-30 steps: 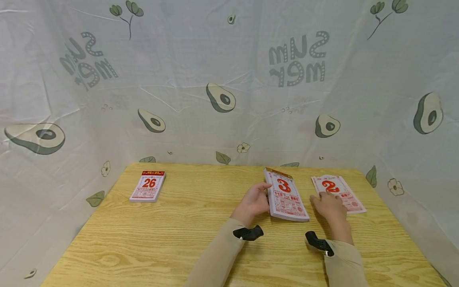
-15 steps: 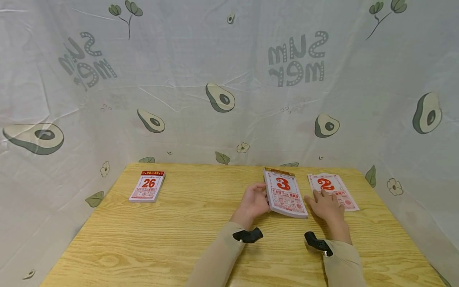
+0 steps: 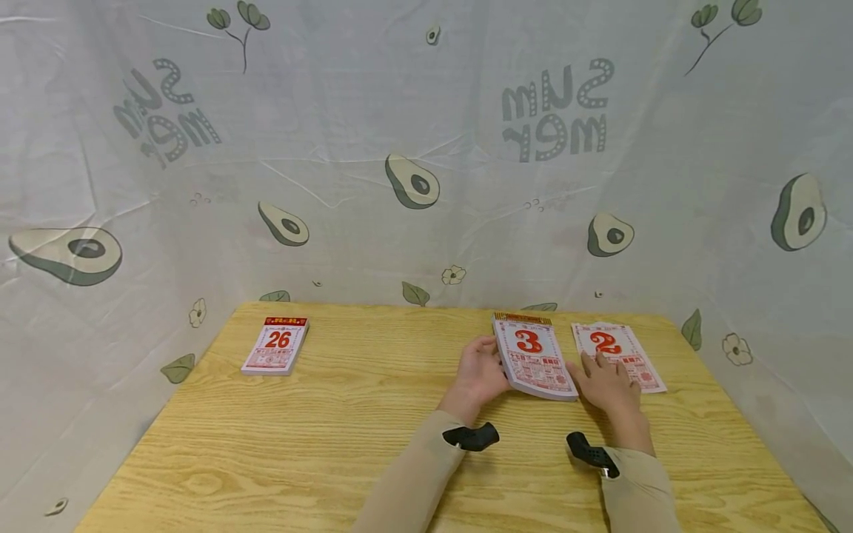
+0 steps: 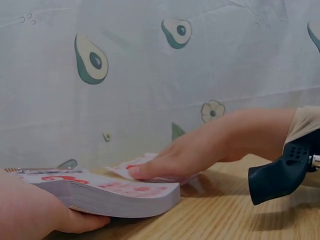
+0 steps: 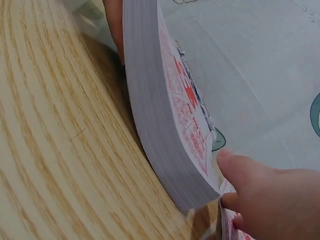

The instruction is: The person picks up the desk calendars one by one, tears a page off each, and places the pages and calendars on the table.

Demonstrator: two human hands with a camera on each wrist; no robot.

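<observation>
A thick tear-off calendar [image 3: 535, 359] showing a red 3 lies tilted on the table, right of centre. My left hand [image 3: 481, 371] holds it at its left edge; in the left wrist view the fingers [image 4: 85, 221] reach under the pad. Just to its right are loose calendar sheets [image 3: 636, 355], the top one showing a red 2. My right hand [image 3: 608, 381] rests on them with fingers spread, its thumb close to the pad's right edge. In the right wrist view the thumb [image 5: 240, 167] shows beside the thick page block.
A smaller tear-off calendar [image 3: 276, 346] with a red 26 lies at the far left of the wooden table [image 3: 300, 444]. Behind the table hangs a pale cloth [image 3: 333, 222] printed with avocados. Both wrists carry black camera mounts [image 3: 472, 437].
The loose sheets and my right hand have shifted slightly left, nearer the pad. My left hand has turned the pad a little, and its near edge has swung slightly away from me.
</observation>
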